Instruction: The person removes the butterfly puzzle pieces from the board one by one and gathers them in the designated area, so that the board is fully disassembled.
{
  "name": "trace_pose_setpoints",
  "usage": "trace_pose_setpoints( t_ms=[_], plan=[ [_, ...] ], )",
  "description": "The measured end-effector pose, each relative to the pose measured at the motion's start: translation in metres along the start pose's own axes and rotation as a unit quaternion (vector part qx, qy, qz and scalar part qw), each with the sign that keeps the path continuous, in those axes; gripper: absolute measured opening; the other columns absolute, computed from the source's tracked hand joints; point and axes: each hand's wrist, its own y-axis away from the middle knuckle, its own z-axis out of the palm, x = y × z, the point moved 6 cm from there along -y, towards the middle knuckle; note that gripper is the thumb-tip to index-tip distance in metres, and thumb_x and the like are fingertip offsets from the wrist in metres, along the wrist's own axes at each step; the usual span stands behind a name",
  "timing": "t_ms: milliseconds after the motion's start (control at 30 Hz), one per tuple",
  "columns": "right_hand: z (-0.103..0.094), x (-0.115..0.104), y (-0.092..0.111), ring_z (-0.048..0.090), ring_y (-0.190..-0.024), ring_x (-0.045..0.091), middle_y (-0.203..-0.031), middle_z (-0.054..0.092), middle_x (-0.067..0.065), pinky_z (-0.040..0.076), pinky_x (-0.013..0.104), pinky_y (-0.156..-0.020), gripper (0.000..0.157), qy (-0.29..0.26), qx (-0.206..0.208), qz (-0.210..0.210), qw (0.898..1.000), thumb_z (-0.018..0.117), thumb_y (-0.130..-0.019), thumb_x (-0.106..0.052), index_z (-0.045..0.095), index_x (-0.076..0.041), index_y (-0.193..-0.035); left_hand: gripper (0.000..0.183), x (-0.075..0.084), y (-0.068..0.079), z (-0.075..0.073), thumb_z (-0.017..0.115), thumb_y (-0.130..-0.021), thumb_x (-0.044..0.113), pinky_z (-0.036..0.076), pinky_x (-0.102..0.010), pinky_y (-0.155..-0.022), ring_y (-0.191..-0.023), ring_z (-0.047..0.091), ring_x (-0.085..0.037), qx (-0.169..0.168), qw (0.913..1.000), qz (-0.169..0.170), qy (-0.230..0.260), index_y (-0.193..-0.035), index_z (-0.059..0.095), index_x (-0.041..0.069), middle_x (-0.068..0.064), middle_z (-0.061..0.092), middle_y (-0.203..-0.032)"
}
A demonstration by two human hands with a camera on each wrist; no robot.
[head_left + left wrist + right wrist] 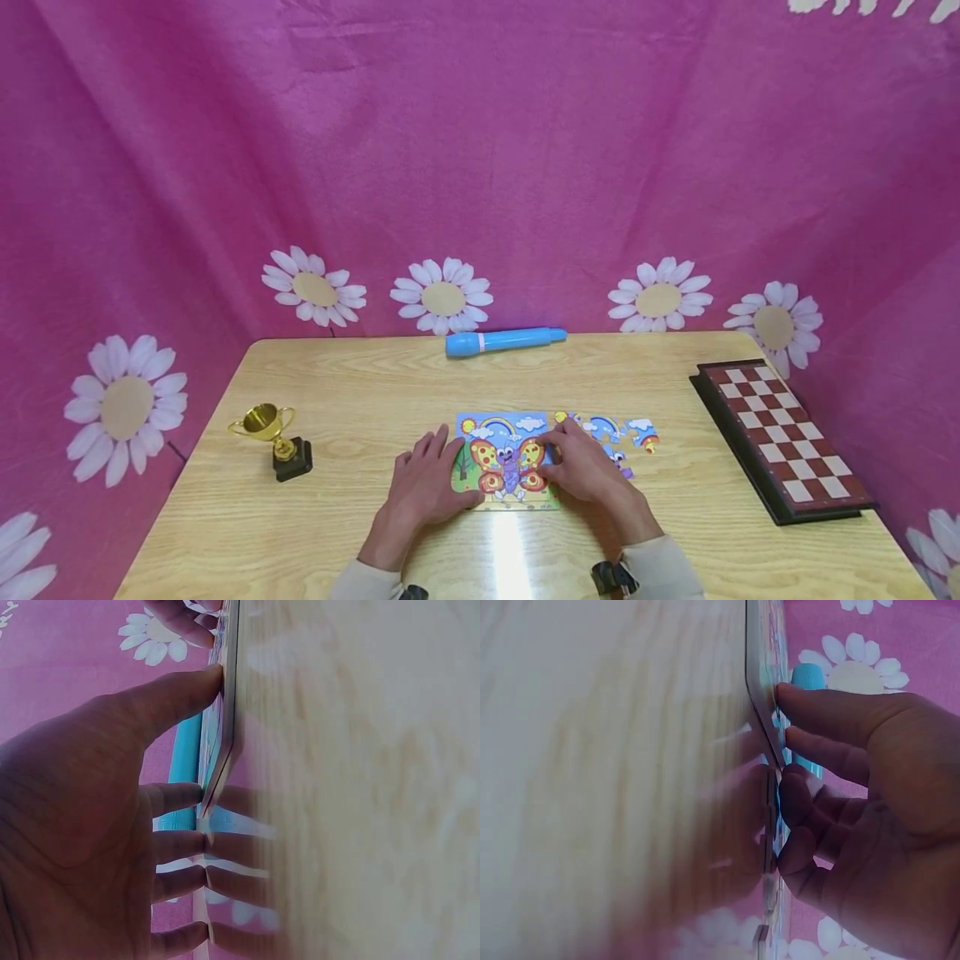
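A butterfly jigsaw puzzle (pixel 507 471) lies flat in its board on the wooden table. My left hand (pixel 426 482) rests at the puzzle's left side, its thumb touching the front part of the board and its other fingers spread along the left edge. On the right side, my right hand (pixel 588 465) touches the puzzle's surface with thumb and index fingertips; no piece shows between them. Its remaining fingers bend loosely over the loose puzzle pieces (pixel 642 432) beside the board, partly hiding them. In the right wrist view, the board edge (pixel 761 712) appears side-on.
A gold trophy cup (pixel 264 423) on a black base stands to the left. At the back lies a blue marker-shaped tube (pixel 510 340). A red and white checkered board (pixel 783 433) sits at the right edge. Pink flowered cloth (pixel 480 167) hangs around the table (pixel 360 392).
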Motion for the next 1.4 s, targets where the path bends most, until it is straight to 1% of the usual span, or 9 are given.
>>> trace_pose_setpoints(
  t_ms=[100, 200, 367, 433, 633, 833, 1033, 1267, 1400],
  plan=[
    [0.0005, -0.0006, -0.0009, 0.041, -0.079, 0.011, -0.091, 0.048, -0.002, 0.036, 0.026, -0.070, 0.035, 0.001, -0.005, 0.003, 1.000, 0.079, -0.079, -0.019, 0.071, -0.010, -0.112, 0.088, -0.0002, -0.0002, 0.0004, 0.069, -0.074, 0.062, 0.032, -0.061, -0.105, -0.143, 0.031, -0.035, 0.000, 1.0000, 0.000, -0.001, -0.145, 0.044, 0.016, -0.013, 0.032, -0.157],
    [0.0001, -0.0012, -0.0023, 0.044, -0.081, 0.012, -0.093, 0.050, -0.001, 0.040, 0.030, -0.074, 0.034, 0.004, -0.012, 0.009, 1.000, 0.079, -0.078, -0.018, 0.070, -0.009, -0.109, 0.088, 0.0001, -0.0003, 0.0002, 0.069, -0.074, 0.062, 0.032, -0.060, -0.105, -0.143, 0.031, -0.035, -0.001, 1.0000, 0.002, -0.001, -0.145, 0.044, 0.015, -0.013, 0.032, -0.157],
    [0.0001, -0.0018, -0.0060, 0.046, -0.083, 0.014, -0.095, 0.053, 0.000, 0.044, 0.035, -0.080, 0.034, 0.006, -0.021, 0.017, 1.000, 0.082, -0.077, -0.019, 0.065, -0.011, -0.105, 0.089, 0.0007, 0.0005, -0.0006, 0.070, -0.074, 0.062, 0.032, -0.060, -0.106, -0.143, 0.031, -0.035, -0.004, 1.0000, -0.001, 0.003, -0.145, 0.044, 0.015, -0.013, 0.031, -0.157],
    [0.0002, -0.0021, -0.0066, 0.046, -0.083, 0.014, -0.094, 0.053, 0.000, 0.044, 0.035, -0.079, 0.033, 0.001, -0.022, 0.019, 1.000, 0.082, -0.077, -0.018, 0.063, -0.012, -0.104, 0.089, 0.0007, 0.0010, -0.0005, 0.070, -0.074, 0.062, 0.032, -0.060, -0.106, -0.143, 0.031, -0.035, -0.006, 1.0000, -0.004, 0.005, -0.145, 0.044, 0.015, -0.013, 0.031, -0.157],
    [0.0000, -0.0034, -0.0055, 0.045, -0.077, 0.014, -0.086, 0.051, -0.003, 0.038, 0.031, -0.070, 0.032, -0.012, -0.020, 0.019, 1.000, 0.081, -0.076, -0.014, 0.059, -0.017, -0.099, 0.088, 0.0010, 0.0014, -0.0008, 0.070, -0.075, 0.061, 0.031, -0.060, -0.106, -0.143, 0.030, -0.035, -0.006, 0.9999, -0.005, 0.011, -0.145, 0.045, 0.015, -0.013, 0.031, -0.157],
    [-0.0002, -0.0045, -0.0045, 0.047, -0.071, 0.012, -0.078, 0.054, -0.006, 0.038, 0.030, -0.066, 0.031, -0.020, -0.021, 0.021, 0.999, 0.078, -0.079, -0.013, 0.056, -0.018, -0.099, 0.087, 0.0011, 0.0012, -0.0008, 0.070, -0.075, 0.061, 0.032, -0.060, -0.106, -0.143, 0.031, -0.036, 0.001, 1.0000, -0.003, 0.004, -0.144, 0.045, 0.015, -0.013, 0.032, -0.157],
    [-0.0030, -0.0031, -0.0024, 0.047, -0.067, 0.010, -0.073, 0.055, -0.011, 0.039, 0.029, -0.065, 0.026, -0.030, 0.000, 0.010, 1.000, 0.075, -0.082, -0.012, 0.058, -0.018, -0.100, 0.086, 0.0008, 0.0011, -0.0005, 0.070, -0.074, 0.060, 0.032, -0.060, -0.106, -0.143, 0.031, -0.036, 0.006, 1.0000, -0.002, 0.004, -0.144, 0.046, 0.015, -0.013, 0.033, -0.156],
    [-0.0062, -0.0017, 0.0000, 0.048, -0.067, 0.007, -0.072, 0.055, -0.012, 0.039, 0.027, -0.065, 0.018, -0.035, 0.019, -0.026, 0.999, 0.072, -0.085, -0.012, 0.059, -0.020, -0.096, 0.087, 0.0010, 0.0003, -0.0008, 0.070, -0.074, 0.061, 0.031, -0.061, -0.106, -0.143, 0.030, -0.036, 0.001, 1.0000, -0.003, 0.007, -0.144, 0.045, 0.015, -0.013, 0.032, -0.157],
    [-0.0071, 0.0016, -0.0002, 0.051, -0.070, 0.008, -0.075, 0.058, -0.011, 0.041, 0.028, -0.067, 0.015, -0.054, 0.016, -0.016, 0.998, 0.069, -0.088, -0.012, 0.060, -0.020, -0.096, 0.087, 0.0011, 0.0007, -0.0010, 0.070, -0.074, 0.061, 0.031, -0.061, -0.106, -0.143, 0.030, -0.036, -0.004, 1.0000, -0.005, 0.007, -0.144, 0.045, 0.015, -0.013, 0.032, -0.157]
  ],
)
